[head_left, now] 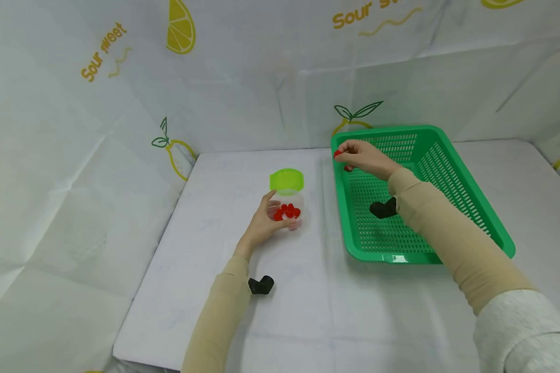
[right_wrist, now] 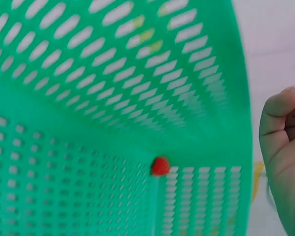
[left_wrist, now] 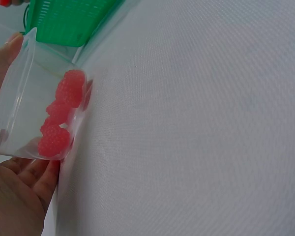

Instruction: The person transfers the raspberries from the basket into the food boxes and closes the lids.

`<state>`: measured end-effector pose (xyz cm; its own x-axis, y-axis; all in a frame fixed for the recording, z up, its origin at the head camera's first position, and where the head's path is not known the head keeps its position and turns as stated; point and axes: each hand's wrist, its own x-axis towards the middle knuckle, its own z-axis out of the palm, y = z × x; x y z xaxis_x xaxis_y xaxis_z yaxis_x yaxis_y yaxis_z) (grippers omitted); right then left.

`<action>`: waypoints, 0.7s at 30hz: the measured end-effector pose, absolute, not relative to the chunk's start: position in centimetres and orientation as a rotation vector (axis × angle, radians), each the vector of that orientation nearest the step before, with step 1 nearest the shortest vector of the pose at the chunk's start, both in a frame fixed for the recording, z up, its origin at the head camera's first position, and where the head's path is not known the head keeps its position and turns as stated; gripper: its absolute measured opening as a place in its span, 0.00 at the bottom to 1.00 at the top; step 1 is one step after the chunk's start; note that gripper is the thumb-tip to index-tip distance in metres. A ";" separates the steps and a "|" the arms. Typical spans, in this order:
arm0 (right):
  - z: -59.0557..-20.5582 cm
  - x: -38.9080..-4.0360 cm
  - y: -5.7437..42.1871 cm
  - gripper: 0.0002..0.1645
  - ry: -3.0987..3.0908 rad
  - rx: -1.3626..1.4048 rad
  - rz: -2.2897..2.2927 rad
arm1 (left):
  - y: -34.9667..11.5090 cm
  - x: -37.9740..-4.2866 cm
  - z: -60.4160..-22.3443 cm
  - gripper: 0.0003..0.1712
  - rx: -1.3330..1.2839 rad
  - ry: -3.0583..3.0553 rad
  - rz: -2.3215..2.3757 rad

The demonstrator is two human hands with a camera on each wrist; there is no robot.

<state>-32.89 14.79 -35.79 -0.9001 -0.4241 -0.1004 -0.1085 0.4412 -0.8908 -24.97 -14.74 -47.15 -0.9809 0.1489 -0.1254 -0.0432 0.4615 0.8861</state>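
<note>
My left hand (head_left: 261, 223) grips a small clear plastic tub (left_wrist: 19, 123) on the white table, thumb on one side and fingers on the other. Several red raspberries (head_left: 288, 211) lie in the bottom of the tub. Over the left rim of a green basket (head_left: 345, 217), my right hand (head_left: 366, 158) pinches one raspberry (head_left: 338, 154) between thumb and fingertips. Another raspberry (right_wrist: 161, 166) lies down in the basket's corner, below that hand. In the right wrist view the curled fingers hide the pinched raspberry.
A bright green lid (head_left: 287, 180) lies just behind the tub. The slotted basket takes up the right part of the table, close to the back wall covering (head_left: 280, 77) with its lemon print. Black wrist mounts (head_left: 261, 285) stick out from both sleeves.
</note>
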 end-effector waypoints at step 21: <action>-34.8 -31.4 6.8 0.10 2.332 -0.794 -1.006 | -14.6 -24.6 -46.7 0.58 0.100 2.512 1.561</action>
